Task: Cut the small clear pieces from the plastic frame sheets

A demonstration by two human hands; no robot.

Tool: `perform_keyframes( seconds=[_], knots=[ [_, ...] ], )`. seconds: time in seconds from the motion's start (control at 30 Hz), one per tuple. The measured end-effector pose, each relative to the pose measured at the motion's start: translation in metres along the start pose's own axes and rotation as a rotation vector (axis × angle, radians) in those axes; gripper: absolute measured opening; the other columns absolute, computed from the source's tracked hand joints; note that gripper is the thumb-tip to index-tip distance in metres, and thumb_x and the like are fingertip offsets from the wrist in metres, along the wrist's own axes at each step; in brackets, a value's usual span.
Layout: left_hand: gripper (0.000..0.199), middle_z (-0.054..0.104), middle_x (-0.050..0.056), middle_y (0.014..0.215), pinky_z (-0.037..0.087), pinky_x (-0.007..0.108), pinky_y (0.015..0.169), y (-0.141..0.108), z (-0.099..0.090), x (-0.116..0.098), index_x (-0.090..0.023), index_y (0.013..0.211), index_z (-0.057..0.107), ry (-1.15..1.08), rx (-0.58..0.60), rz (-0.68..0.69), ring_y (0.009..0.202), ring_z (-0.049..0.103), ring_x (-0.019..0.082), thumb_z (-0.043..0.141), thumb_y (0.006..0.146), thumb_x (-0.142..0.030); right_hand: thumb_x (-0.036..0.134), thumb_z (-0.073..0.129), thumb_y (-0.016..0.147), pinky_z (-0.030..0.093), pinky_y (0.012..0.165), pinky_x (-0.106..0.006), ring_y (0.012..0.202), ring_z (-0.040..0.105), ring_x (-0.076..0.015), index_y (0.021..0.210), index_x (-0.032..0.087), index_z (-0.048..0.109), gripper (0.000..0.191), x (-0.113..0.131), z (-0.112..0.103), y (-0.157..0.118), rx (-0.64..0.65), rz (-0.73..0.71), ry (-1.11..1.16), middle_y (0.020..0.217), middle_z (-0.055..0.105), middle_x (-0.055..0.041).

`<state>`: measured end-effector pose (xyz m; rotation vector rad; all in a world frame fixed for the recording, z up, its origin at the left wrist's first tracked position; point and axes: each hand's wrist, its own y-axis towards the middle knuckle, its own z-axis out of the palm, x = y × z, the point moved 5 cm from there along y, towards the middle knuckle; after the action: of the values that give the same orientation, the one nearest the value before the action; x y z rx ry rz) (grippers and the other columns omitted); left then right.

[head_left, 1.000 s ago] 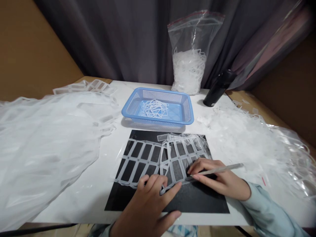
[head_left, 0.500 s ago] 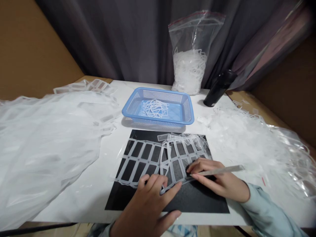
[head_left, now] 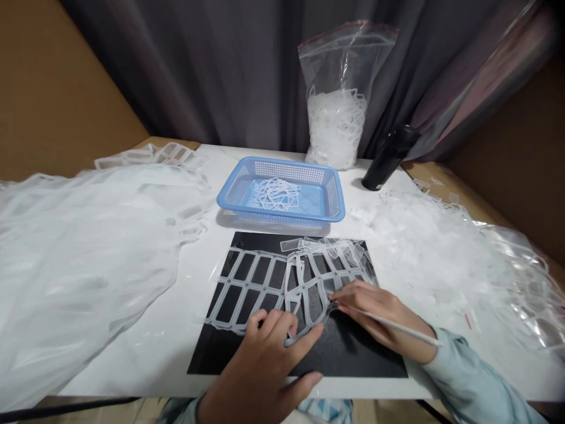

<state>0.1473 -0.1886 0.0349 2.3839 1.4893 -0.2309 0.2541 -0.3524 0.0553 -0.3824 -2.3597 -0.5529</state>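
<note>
As the open left grip [head_left: 260, 365] presses 1 silicone sheet [head_left: 251, 288], the right grip [head_left: 379, 321] holds 1 pick [head_left: 410, 333].

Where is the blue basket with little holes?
In the head view, the blue perforated plastic basket sits on the white table, just beyond the black mat and in front of the clear zip bag.

My right grip [head_left: 375, 309] is shifting left across the black mat [head_left: 353, 353], and the slim metal spatula [head_left: 397, 325] is swinging round, its handle now dipping toward my sleeve [head_left: 459, 365] instead of pointing up and right. The right half of the silicone grid [head_left: 320, 265] is bunching and curling more.
</note>
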Motion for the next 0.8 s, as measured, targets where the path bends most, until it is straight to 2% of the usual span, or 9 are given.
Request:
perform_keyframes(
  seconds=[0.13, 0.3, 0.4, 0.63, 0.8],
  knots=[
    [0.052, 0.055, 0.004, 0.104, 0.03, 0.043, 0.086, -0.0005, -0.0004, -0.0003, -0.03, 0.136, 0.049, -0.029, -0.015, -0.017, 0.095, 0.051, 0.024, 0.066, 0.088, -0.039, 0.013, 0.049, 0.099, 0.051, 0.081, -0.031, 0.095, 0.062, -0.019, 0.108, 0.017, 0.061, 0.015, -0.0032, -0.0017, -0.0012, -0.032, 0.073, 0.13, 0.1, 0.066, -0.0097],
    [0.045, 0.056, 0.003, 0.11, 0.032, 0.039, 0.087, -0.0029, -0.0043, -0.0009, -0.031, 0.134, 0.05, -0.062, -0.075, -0.036, 0.1, 0.051, 0.022, 0.058, 0.093, -0.047, 0.02, 0.054, 0.098, 0.05, 0.071, -0.028, 0.079, 0.063, -0.0175, 0.093, 0.016, 0.063, 0.011, -0.009, 0.0, -0.0044, -0.136, 0.221, 0.225, 0.086, 0.065, -0.0077],
    [0.045, 0.056, 0.003, 0.11, 0.032, 0.038, 0.087, -0.0039, -0.0049, 0.0001, -0.032, 0.137, 0.048, -0.046, -0.098, -0.04, 0.1, 0.051, 0.022, 0.054, 0.095, -0.049, 0.02, 0.053, 0.098, 0.048, 0.068, -0.028, 0.074, 0.061, -0.0164, 0.088, 0.016, 0.062, 0.014, -0.0083, 0.004, -0.0039, -0.137, 0.223, 0.225, 0.082, 0.063, -0.0065],
    [0.043, 0.056, 0.003, 0.104, 0.031, 0.037, 0.083, -0.0024, -0.0019, 0.0001, -0.031, 0.136, 0.049, -0.039, -0.065, -0.01, 0.094, 0.051, 0.022, 0.048, 0.098, -0.05, 0.019, 0.052, 0.098, 0.046, 0.069, -0.028, 0.075, 0.059, -0.0158, 0.088, 0.016, 0.06, 0.013, -0.0096, 0.0052, -0.0033, -0.107, 0.246, 0.264, 0.081, 0.06, -0.0049],
    [0.043, 0.055, 0.005, 0.114, 0.028, 0.038, 0.091, -0.0048, -0.0018, -0.0014, -0.03, 0.138, 0.049, 0.003, -0.093, 0.01, 0.105, 0.048, 0.023, 0.052, 0.097, -0.045, 0.017, 0.051, 0.098, 0.046, 0.069, -0.028, 0.076, 0.059, -0.0155, 0.089, 0.017, 0.06, 0.012, -0.009, 0.005, -0.0036, -0.1, 0.224, 0.249, 0.082, 0.06, -0.0054]
  ],
)
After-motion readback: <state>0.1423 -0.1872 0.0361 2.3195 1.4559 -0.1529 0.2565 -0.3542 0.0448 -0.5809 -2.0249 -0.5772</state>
